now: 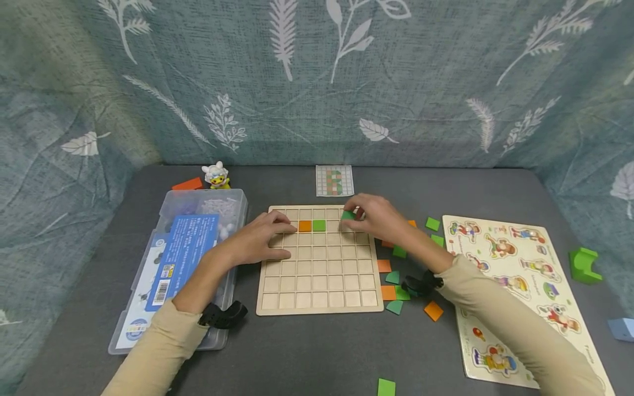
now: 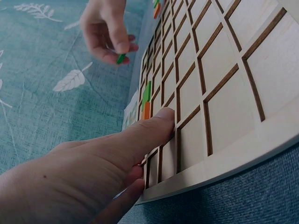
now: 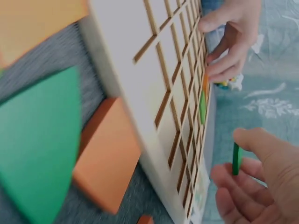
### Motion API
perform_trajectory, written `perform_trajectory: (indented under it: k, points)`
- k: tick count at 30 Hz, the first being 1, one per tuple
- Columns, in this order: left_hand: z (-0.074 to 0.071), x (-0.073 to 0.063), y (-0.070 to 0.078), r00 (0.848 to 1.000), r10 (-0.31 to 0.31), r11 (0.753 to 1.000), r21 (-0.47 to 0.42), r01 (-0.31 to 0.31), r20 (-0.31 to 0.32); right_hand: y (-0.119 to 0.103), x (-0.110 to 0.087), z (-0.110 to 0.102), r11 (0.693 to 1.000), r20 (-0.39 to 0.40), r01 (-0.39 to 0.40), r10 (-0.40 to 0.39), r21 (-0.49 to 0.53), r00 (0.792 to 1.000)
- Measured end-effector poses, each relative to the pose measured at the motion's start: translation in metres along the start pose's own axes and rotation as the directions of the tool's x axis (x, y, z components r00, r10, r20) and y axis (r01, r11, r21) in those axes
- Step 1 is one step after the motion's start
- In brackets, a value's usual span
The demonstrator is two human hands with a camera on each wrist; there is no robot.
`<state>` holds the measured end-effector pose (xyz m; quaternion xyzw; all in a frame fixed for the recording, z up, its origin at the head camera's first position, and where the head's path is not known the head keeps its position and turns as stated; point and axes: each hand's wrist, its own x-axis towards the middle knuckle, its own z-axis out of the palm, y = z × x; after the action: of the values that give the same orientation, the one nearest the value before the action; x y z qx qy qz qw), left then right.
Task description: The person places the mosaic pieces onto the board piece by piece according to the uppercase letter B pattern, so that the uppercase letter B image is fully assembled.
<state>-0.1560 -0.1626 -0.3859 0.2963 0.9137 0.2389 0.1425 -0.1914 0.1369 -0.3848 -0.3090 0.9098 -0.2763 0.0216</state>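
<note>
Pinching a dark green tile (image 1: 348,215) between thumb and fingers, right hand (image 1: 375,215) sits over the far right part of the board (image 1: 319,284). Both wrist views show the tile edge-on and lifted clear of the grid; holding it by its sides probably leaves the underside free to sit in a cell. Exact cell below it: can't tell. Left hand (image 1: 257,237) grips nothing: fingers and thumb spread, resting on the board's left side, likely to stop it sliding. Orange square (image 1: 305,226) and light green square (image 1: 319,226) lie flat in neighbouring cells, second row from the far edge; the raised grid lines should keep them put. Card (image 1: 334,181) with a printed coloured grid lies just behind the board, presumably there to be read over the hands. Loose pieces, including an orange tile (image 1: 388,293) and a green quarter-round (image 1: 394,307), are scattered along the board's right edge, handy for the right hand. Box (image 1: 235,198) on the left and picture puzzle (image 1: 520,245) on the right flank the workspace.
</note>
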Motion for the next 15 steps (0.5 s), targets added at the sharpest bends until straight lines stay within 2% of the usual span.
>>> perform_trajectory:
  k: [3, 7, 11, 15]
  points:
    - [0.0, -0.001, -0.001, 1.0, 0.009, 1.0, 0.001, -0.009, -0.007, -0.003, 0.005, 0.004, 0.992, 0.0, -0.031, 0.031, 0.126, 1.0]
    - [0.001, 0.0, -0.001, 1.0, 0.015, 1.0, 0.002, -0.015, -0.014, 0.0, 0.007, 0.008, 0.96, -0.005, -0.049, 0.052, 0.274, 0.999]
    - [0.001, 0.001, -0.002, 1.0, 0.016, 1.0, 0.011, -0.016, -0.016, 0.003, 0.009, 0.009, 0.935, -0.009, -0.028, 0.033, 0.354, 0.999]
    - [0.001, 0.001, -0.002, 1.0, 0.01, 1.0, 0.009, -0.01, -0.01, 0.006, 0.014, 0.01, 0.932, 0.079, -0.029, 0.0, 0.362, 0.997]
